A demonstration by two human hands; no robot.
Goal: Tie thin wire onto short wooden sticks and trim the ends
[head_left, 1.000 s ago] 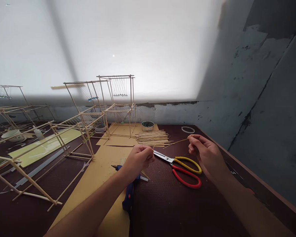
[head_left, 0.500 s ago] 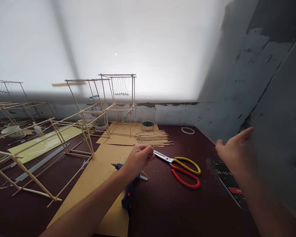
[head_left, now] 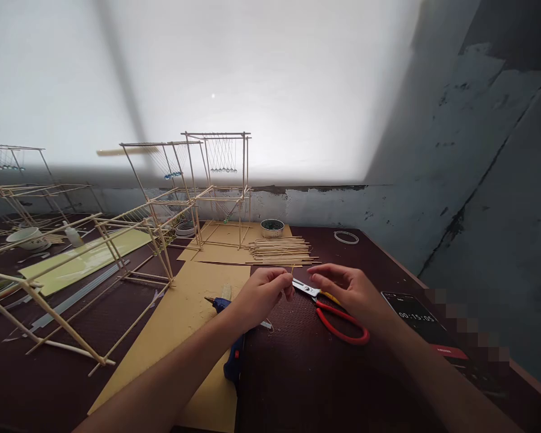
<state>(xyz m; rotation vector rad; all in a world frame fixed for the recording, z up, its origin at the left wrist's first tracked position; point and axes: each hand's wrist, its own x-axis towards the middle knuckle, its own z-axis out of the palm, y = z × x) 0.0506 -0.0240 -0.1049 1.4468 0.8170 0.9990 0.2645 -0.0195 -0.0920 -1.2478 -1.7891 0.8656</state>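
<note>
A thin, short bamboo stick [head_left: 292,270] is pinched upright in the closed fingertips of the left hand [head_left: 260,294], just above the scissors [head_left: 338,313]; the right hand [head_left: 349,291] is held loosely curled and empty beside it, over the yellow and red handle loops. The sliver looks brittle and could be snapped or dropped into the debris on the textured dark tabletop [head_left: 306,373] if pinched unevenly. A blue glue gun [head_left: 234,355] lies on tan cardboard [head_left: 180,337]; a bundle of smooth straight sticks [head_left: 279,251] lies beyond.
</note>
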